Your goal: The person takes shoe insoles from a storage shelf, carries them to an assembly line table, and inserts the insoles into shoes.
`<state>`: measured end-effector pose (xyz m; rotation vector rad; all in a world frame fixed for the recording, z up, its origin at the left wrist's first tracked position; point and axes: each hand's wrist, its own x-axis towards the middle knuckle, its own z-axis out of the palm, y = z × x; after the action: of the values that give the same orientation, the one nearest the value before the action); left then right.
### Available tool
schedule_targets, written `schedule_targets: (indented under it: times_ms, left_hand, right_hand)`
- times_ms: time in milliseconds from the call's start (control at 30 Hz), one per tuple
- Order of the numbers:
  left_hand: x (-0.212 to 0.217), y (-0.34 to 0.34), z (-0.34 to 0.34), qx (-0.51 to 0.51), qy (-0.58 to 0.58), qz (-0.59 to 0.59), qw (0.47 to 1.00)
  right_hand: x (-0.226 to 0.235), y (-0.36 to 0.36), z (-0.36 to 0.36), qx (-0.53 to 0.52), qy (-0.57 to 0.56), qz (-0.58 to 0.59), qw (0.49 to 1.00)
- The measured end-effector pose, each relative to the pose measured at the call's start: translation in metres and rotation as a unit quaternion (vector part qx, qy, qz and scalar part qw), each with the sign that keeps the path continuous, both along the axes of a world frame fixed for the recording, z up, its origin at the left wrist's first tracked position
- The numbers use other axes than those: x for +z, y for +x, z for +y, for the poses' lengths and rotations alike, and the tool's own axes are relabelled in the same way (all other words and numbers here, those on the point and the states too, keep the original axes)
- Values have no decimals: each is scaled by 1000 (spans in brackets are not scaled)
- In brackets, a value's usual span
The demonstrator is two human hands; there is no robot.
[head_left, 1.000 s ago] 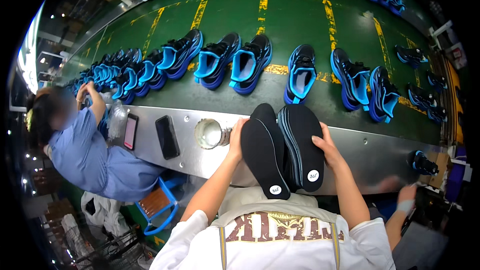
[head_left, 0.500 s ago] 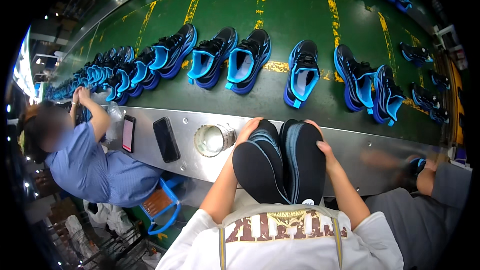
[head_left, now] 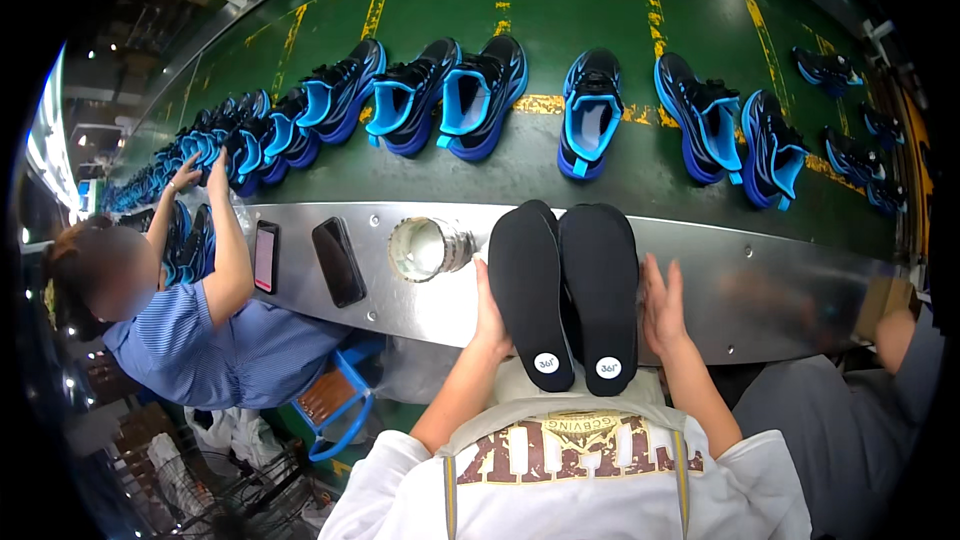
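Two black insole stacks lie side by side, the left insoles (head_left: 529, 290) and the right insoles (head_left: 600, 290), each top one with a round white label at the heel. They extend from the metal table edge toward my lap. My left hand (head_left: 488, 315) is upright along the left stack's outer edge, fingers extended, partly hidden by it. On the other side my right hand (head_left: 663, 308) is open with fingers outstretched, slightly apart from the right stack. Beyond the insoles, a black and blue sneaker (head_left: 590, 120) stands on the green belt.
More sneakers (head_left: 485, 100) line the green conveyor belt (head_left: 560, 0). On the metal ledge (head_left: 700, 270) are a round tin (head_left: 425, 248), a black phone (head_left: 338, 262) and another phone (head_left: 265, 258). A co-worker (head_left: 200, 330) sits left by a blue stool (head_left: 345, 400); another person (head_left: 820, 440) is at right.
The insole stacks have straightened to lie flat and even, labels showing. My hands have loosened from around them to their sides. The co-worker's hands have parted and reached among the shoes.
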<state>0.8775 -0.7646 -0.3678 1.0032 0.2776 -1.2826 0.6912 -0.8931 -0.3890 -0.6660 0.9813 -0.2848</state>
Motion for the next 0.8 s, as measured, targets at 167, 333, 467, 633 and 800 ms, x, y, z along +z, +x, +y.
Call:
schedule_targets:
  times_ms: [167,333,467,633,800]
  left_hand:
    - [6,-20,-10,3,7,-5,1000]
    - [-15,-14,4,-42,48,-88,994]
    - [-13,-23,14,-58,104,-116,986]
    - [-4,-58,-4,-29,-43,57,997]
    - [-23,-104,-23,-21,-18,-13,1000]
  right_hand:
    - [12,31,12,38,24,2,999]
    - [1,2,-6,146,11,-69,987]
    - [31,7,0,58,-39,84,994]
    - [31,-4,16,88,77,0,993]
    - [40,-30,12,69,47,-93,992]
